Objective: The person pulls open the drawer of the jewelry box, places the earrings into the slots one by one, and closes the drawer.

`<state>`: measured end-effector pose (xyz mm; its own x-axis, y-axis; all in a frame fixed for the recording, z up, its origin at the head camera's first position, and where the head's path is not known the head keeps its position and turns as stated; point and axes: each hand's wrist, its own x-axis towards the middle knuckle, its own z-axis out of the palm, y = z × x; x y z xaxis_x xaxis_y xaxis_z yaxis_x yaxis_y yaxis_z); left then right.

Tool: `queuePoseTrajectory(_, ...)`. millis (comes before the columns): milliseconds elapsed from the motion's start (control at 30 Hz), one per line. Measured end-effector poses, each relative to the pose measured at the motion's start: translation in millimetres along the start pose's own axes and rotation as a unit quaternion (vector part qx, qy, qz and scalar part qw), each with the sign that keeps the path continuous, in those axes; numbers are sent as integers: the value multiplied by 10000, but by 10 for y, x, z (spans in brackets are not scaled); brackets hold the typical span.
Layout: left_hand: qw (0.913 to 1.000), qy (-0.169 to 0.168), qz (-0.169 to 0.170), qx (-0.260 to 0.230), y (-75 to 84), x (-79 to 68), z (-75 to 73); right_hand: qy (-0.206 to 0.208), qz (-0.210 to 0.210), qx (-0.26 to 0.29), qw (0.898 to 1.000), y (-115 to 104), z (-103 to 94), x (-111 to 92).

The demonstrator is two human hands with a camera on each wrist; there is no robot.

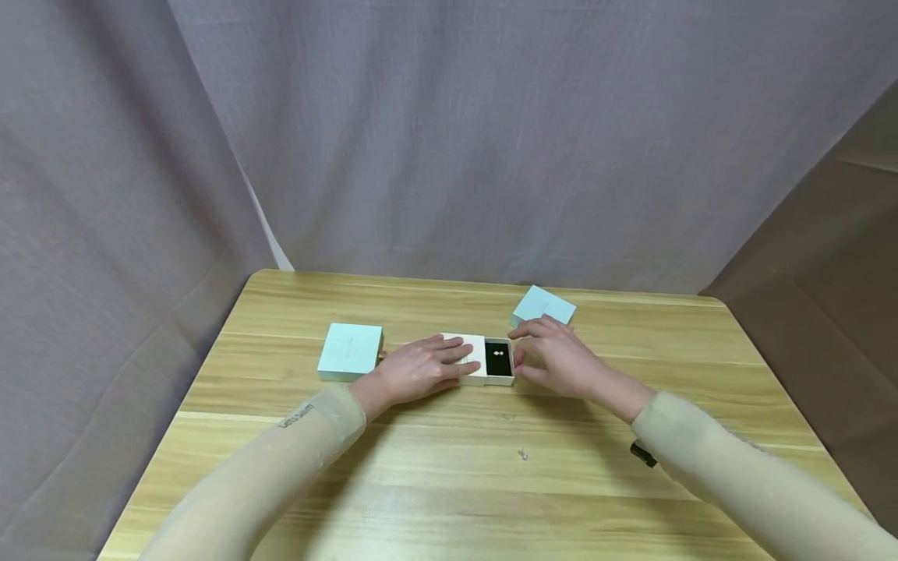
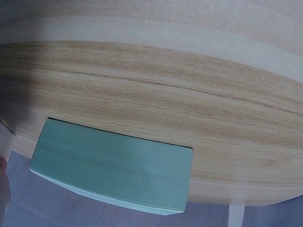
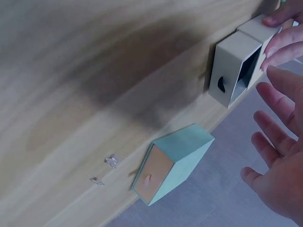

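Note:
My left hand [image 1: 424,365] holds the sleeve of a small white drawer box [image 1: 475,354], fingers across its top and thumb against the near side. The white drawer [image 3: 225,71] is partly out to the right, with a dark half-round tab at its end. On the drawer's black insert [image 1: 500,363] sit small, shiny earring-like pieces [image 1: 498,353]. My right hand [image 1: 554,358] hovers beside the drawer's right end, its fingers loosely bent and apart. The right wrist view shows nothing held in that hand [image 3: 284,137]; the left wrist view barely shows my left hand.
A pale teal box [image 1: 351,349] lies left of my left hand. Another teal box [image 3: 182,158], with an orange-tan end and tab, stands behind my right hand. Small clear pieces [image 3: 111,161] lie on the wooden table [image 1: 435,483]. A dark object [image 1: 643,453] is near my right forearm.

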<state>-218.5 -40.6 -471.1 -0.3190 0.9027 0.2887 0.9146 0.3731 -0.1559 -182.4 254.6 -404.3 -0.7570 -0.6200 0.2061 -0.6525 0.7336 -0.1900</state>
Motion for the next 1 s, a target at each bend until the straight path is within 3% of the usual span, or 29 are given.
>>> queuePoseTrajectory(600, 10000, -23, 21, 9, -8, -9, -26, 121, -10, 326, 9994, -226, 136, -520)
queuePoseTrajectory(1000, 10000, 44, 5, -43, -9, -16, -21, -179, -294, 397, 9986, -342, 265, -766)
